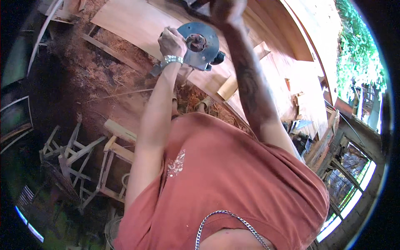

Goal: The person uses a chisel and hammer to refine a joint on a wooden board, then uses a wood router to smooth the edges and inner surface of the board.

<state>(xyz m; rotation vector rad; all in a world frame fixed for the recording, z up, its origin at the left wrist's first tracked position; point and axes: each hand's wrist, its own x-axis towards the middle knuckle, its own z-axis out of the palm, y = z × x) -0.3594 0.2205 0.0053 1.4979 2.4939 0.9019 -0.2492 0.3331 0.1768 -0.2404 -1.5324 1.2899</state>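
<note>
My left hand [173, 43], with a metal watch band at the wrist, is closed on the side of a router [200, 29]. The router's round blue-grey base plate faces up toward me, and its central opening shows. Farther off, at the top edge, my right hand [227, 11] is closed in a fist and blurred by motion. A dark tool [195, 7] runs out from it to the left, partly cut off by the frame, and its kind is unclear. Beneath both hands lies a wide wooden panel [129, 18].
Wooden blocks [228, 87] lie on the boards to the right. Wood shavings [104, 71] cover the floor at the left, where wooden stools [75, 154] stand. A curved wooden edge [300, 37] rises at the far right. Small tools [302, 135] lie past my right elbow.
</note>
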